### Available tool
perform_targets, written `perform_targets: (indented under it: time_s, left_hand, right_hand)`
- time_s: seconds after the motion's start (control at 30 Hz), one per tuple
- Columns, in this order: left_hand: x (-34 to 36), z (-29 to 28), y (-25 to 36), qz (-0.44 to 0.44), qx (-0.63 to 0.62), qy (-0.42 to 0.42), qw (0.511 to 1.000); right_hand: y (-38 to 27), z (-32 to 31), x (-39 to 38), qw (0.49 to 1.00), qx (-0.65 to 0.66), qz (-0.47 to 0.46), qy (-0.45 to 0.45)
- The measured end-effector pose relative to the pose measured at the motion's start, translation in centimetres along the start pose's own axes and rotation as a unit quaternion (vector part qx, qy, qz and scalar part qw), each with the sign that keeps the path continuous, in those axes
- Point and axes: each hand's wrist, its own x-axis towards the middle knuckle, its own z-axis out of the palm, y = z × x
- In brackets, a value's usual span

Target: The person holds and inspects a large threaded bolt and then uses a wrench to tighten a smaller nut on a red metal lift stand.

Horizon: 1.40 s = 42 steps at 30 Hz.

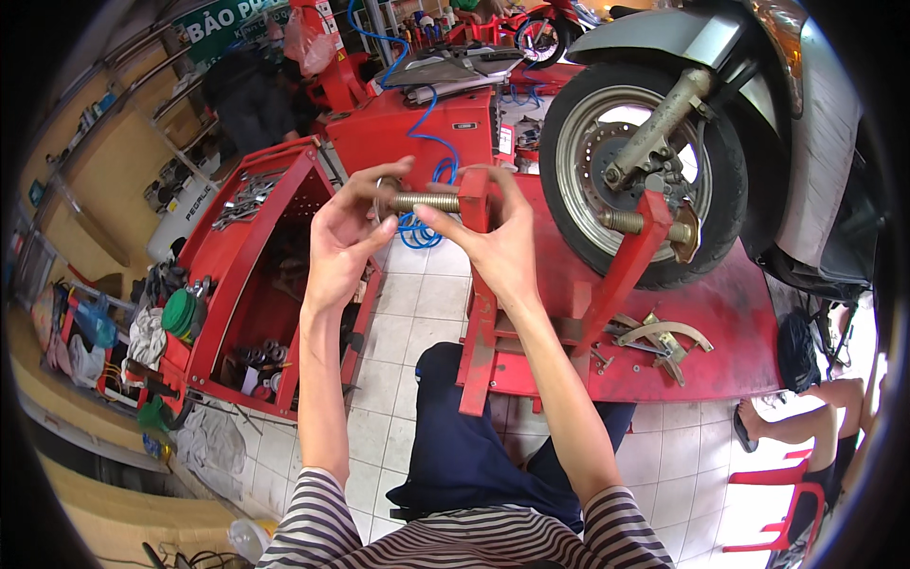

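Note:
A threaded clamp screw (427, 202) runs sideways through the top of a red metal post (477, 194). My left hand (349, 228) curls its fingers around the round end at the screw's left side; the fingertips are slightly blurred. My right hand (500, 248) wraps the top of the post, with its thumb resting against the screw and its other fingers partly hidden behind the metal. A second clamp screw (623, 223) sits in another red post (633, 261), near the front wheel (607, 133) of a grey motorbike (801, 123).
Metal brake parts (668, 343) and small hardware lie on the red lift platform (725, 370). At left stands a red tool cart (248, 318) with wrenches (248, 199) on top. A blue air hose (422, 232) coils beyond my hands. Another person's leg (796, 431) shows beside a red chair (773, 517).

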Motion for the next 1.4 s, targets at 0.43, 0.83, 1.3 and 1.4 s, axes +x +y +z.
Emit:
perform_targets:
  time_s: [0.43, 0.83, 1.3, 1.4]
  left_hand:
    - [-0.4, 2.1, 0.5, -0.223, 0.057, 0.151, 0.961]
    - [-1.2, 2.7, -0.5, -0.050, -0.130, 0.121, 0.983]
    - [1.0, 3.2, 0.0, -0.139, -0.018, 0.202, 0.969]
    - [1.5, 4.4, -0.5, -0.035, -0.001, 0.214, 0.976]
  right_hand:
    - [-0.1, -1.6, 0.2, 0.985, -0.171, -0.028, -0.022]
    - [0.4, -1.3, -0.2, 0.987, -0.150, -0.064, 0.001]
    - [2.0, -1.1, 0.2, 0.988, -0.136, -0.060, 0.031]
    - [1.2, -1.0, 0.0, 0.991, -0.121, -0.054, 0.019]
